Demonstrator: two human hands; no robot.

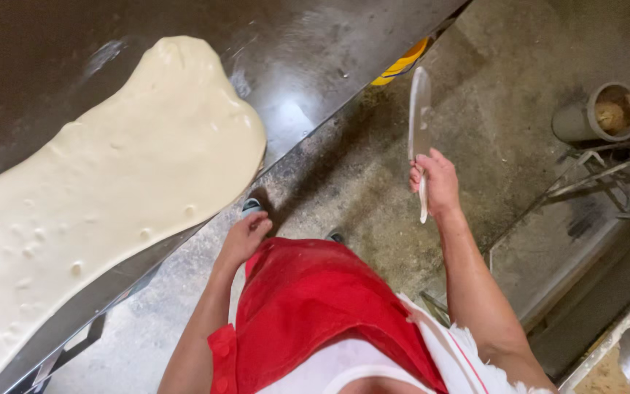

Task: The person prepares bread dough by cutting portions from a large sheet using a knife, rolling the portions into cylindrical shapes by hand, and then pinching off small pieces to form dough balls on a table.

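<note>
A long slab of pale, bubbly dough (103, 182) lies across a dark metal table (293, 66) on the left. My right hand (435, 182) grips the handle of a wide white-bladed knife (418, 120), blade pointing up and away, held over the floor to the right of the table. My left hand (246, 237) hangs loosely by my side near the table's edge, fingers curled, holding nothing. I wear a red apron (315, 306) over white clothing.
A dusty concrete floor (490, 95) stretches below me. A yellow object (401, 66) peeks from under the table edge. At the right stand a grey pipe-like container (599, 113) and metal frame bars (607, 171).
</note>
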